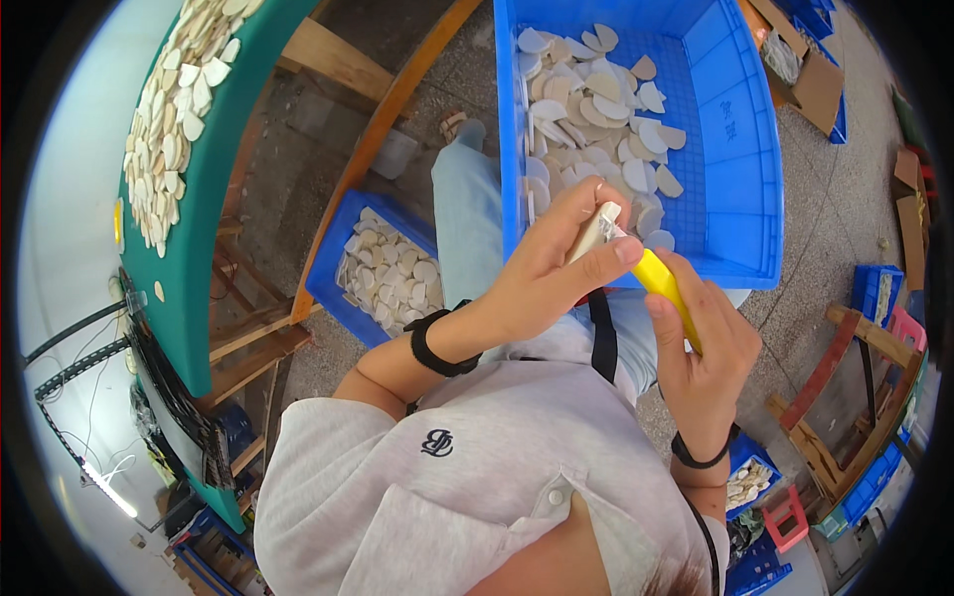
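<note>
Both bare forearms rise from the lower part of the view and meet in front of the chest. The left hand (552,263) comes in from the left with the elbow bent sharply, a black band on its wrist, its fingers curled closed and the thumb stretched out toward the other hand. The right hand (701,343) stands upright just beside it, also with a black wristband, its fingers wrapped shut and its thumb almost touching the left thumb.

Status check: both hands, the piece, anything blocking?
Left hand pinches a pale flat piece. Right hand grips a yellow-handled tool, tip at the piece. Blue crate of similar pieces just beyond; nothing between hands.
</note>
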A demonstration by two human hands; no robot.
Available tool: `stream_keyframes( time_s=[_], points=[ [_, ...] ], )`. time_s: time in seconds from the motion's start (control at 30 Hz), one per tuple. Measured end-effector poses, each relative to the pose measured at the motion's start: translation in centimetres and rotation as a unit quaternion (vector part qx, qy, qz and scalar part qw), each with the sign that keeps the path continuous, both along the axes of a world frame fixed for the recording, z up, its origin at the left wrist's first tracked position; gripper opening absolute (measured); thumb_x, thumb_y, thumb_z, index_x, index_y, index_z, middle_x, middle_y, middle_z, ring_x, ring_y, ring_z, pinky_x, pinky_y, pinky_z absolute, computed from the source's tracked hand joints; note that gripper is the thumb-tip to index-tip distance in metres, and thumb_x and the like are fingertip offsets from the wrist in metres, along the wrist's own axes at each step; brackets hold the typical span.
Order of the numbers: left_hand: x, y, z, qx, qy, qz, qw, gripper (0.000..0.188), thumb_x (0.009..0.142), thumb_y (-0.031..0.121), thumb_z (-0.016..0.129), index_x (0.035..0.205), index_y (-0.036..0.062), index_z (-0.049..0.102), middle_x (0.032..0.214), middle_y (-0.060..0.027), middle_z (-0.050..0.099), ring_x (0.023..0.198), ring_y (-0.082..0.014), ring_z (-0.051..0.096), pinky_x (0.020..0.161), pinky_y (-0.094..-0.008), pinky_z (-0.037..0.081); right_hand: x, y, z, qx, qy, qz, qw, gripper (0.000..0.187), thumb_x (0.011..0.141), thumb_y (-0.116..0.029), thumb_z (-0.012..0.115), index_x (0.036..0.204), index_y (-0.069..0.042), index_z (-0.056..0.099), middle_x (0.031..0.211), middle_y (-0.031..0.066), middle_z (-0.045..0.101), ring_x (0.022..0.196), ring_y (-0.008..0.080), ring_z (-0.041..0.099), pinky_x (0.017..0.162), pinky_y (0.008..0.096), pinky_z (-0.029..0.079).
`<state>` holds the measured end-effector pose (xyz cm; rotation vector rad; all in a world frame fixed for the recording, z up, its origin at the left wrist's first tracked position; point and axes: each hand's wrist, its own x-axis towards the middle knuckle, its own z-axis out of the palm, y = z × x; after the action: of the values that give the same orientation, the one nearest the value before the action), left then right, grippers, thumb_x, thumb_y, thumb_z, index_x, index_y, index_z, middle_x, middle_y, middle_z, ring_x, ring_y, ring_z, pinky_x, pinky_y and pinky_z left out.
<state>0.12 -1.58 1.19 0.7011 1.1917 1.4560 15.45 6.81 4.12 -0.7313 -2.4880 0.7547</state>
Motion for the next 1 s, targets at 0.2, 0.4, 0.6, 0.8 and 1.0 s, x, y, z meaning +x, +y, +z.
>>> stream_keyframes(
  time_s=[0.2,0.4,0.6,0.8,1.0],
  points=[
    [0.2,-0.1,-1.3,0.077,0.144,0.058,0.985,0.025,0.089,0.029,0.055,0.088,0.0055,0.047,0.076,-0.0031,0.043,0.069,-0.0121,0.040,0.061,-0.0249,0.034,0.1,-0.3,0.4,0.031,-0.024,0.012,0.999,0.034,0.076,-0.020,0.069,0.106,-0.006,0.063,0.057,0.0032,0.043,0.042,0.0163,0.042,0.040,0.0291,0.032],
    [0.3,-0.3,-1.5,0.082,0.181,0.085,0.977,0.024,0.087,0.027,0.057,0.082,0.0039,0.050,0.074,-0.0059,0.043,0.071,-0.0193,0.040,0.063,-0.0297,0.031,0.2,-0.3,0.2,0.051,-0.024,0.026,0.998,0.036,0.076,-0.020,0.069,0.107,-0.005,0.062,0.056,0.0029,0.043,0.042,0.0167,0.041,0.040,0.0295,0.032],
    [-0.6,0.0,-2.8,0.131,0.331,0.101,0.929,0.022,0.085,0.024,0.060,0.081,0.0034,0.051,0.071,-0.0049,0.042,0.066,-0.0181,0.039,0.060,-0.0297,0.031,-0.2,-0.5,0.0,0.061,-0.033,0.005,0.998,0.035,0.076,-0.020,0.069,0.107,-0.006,0.062,0.057,0.0034,0.044,0.042,0.0174,0.041,0.040,0.0304,0.032],
    [-0.4,0.3,-1.9,0.061,-0.136,0.077,0.986,0.034,0.089,0.034,0.042,0.068,0.0080,0.044,0.066,-0.0005,0.038,0.066,-0.0125,0.037,0.056,-0.0246,0.028,-0.7,0.0,-1.1,-0.018,0.086,-0.072,0.994,0.025,0.081,-0.013,0.065,0.104,-0.002,0.062,0.071,0.0101,0.060,0.053,0.0189,0.054,0.048,0.0266,0.040],
    [-1.3,0.5,-2.2,0.065,-0.302,-0.009,0.951,0.034,0.087,0.037,0.039,0.064,0.0115,0.040,0.065,0.0000,0.039,0.064,-0.0107,0.036,0.052,-0.0235,0.027,-0.2,-0.1,-0.2,-0.060,0.043,-0.083,0.994,0.022,0.082,-0.008,0.062,0.102,0.001,0.061,0.075,0.0115,0.062,0.056,0.0159,0.054,0.052,0.0244,0.041]
  ],
)
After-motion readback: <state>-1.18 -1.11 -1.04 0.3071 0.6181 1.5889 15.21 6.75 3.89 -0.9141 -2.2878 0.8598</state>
